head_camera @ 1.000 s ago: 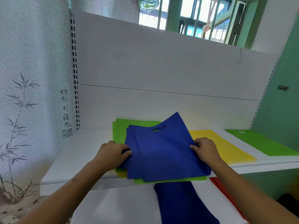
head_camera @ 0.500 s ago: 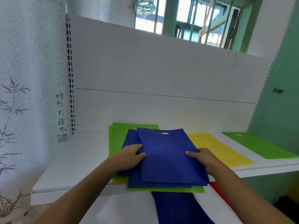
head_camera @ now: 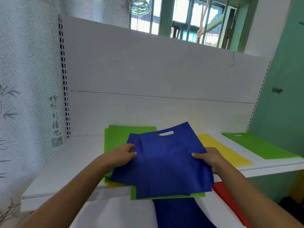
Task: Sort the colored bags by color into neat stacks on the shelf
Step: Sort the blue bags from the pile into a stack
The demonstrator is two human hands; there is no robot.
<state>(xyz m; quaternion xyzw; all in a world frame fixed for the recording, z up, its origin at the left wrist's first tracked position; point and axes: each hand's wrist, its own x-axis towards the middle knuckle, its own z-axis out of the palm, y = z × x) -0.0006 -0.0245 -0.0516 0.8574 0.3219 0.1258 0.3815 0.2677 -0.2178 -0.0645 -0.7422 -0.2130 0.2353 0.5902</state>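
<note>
A small pile of blue bags (head_camera: 166, 162) lies tilted on the white shelf (head_camera: 65, 165), its top bag showing a handle slot. My left hand (head_camera: 121, 155) pinches the pile's left edge. My right hand (head_camera: 209, 157) grips its right edge, thumb on top. Green bags (head_camera: 120, 135) and a yellow bag edge (head_camera: 115, 184) lie under the pile. A yellow bag (head_camera: 225, 153) lies flat to the right, and one green bag (head_camera: 259, 145) rests further right.
On the lower shelf a blue bag (head_camera: 179, 213) and a red bag (head_camera: 230, 198) lie flat. A white back panel (head_camera: 148, 79) rises behind the shelf. Patterned wall stands at the left, a green wall at the right.
The top blue bag has turned clockwise and lifted at its far corner. Both hands shifted along the pile's edges, and the view moved slightly.
</note>
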